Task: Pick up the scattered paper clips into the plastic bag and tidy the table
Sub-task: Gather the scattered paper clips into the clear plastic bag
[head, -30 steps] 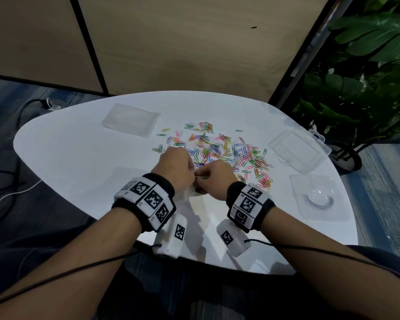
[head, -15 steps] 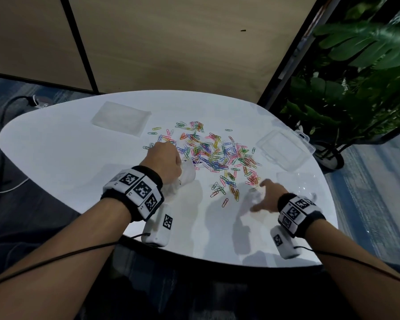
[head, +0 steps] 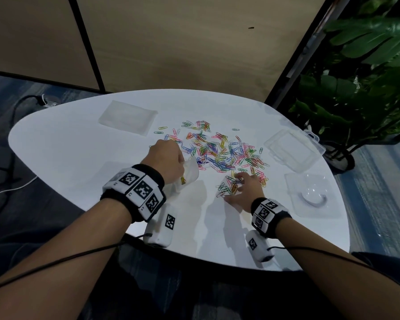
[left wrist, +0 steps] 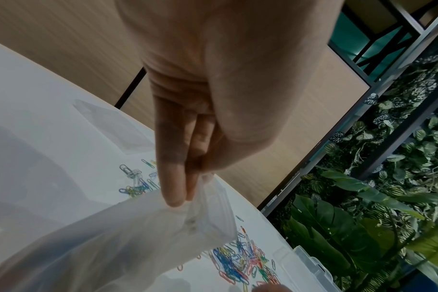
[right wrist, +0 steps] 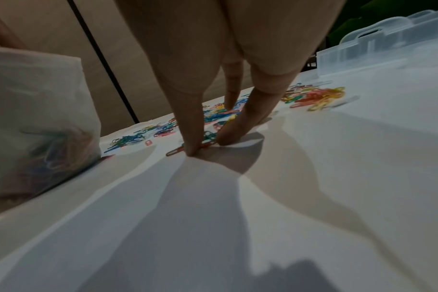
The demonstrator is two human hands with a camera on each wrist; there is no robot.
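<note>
Your right hand [head: 243, 191] lies low on the white bench [head: 67, 144], nearest your body. Its thumb and fingers [right wrist: 193, 136] are extended, tips pressed down on a small cluster of paper clips [head: 229, 187] at the near edge of the scatter; no clip is lifted or enclosed, so the hand is released.

Your left hand [head: 165, 159] sits slightly farther out, to the left. It pinches the rim of the clear plastic bag [head: 189, 174], thumb against fingers, and holds the mouth up. The bag's base rests on the bench. Coloured clips show through its wall in the right wrist view.

Beyond both hands the main spread of paper clips [head: 219, 151] lies loose across the bench centre.

To the right of the scatter: a clear blister tray [head: 310, 195] near the edge, and a clear plastic box [head: 289, 148] behind it. At far left, a flat clear bag [head: 127, 116] lies apart from the clips.
</note>
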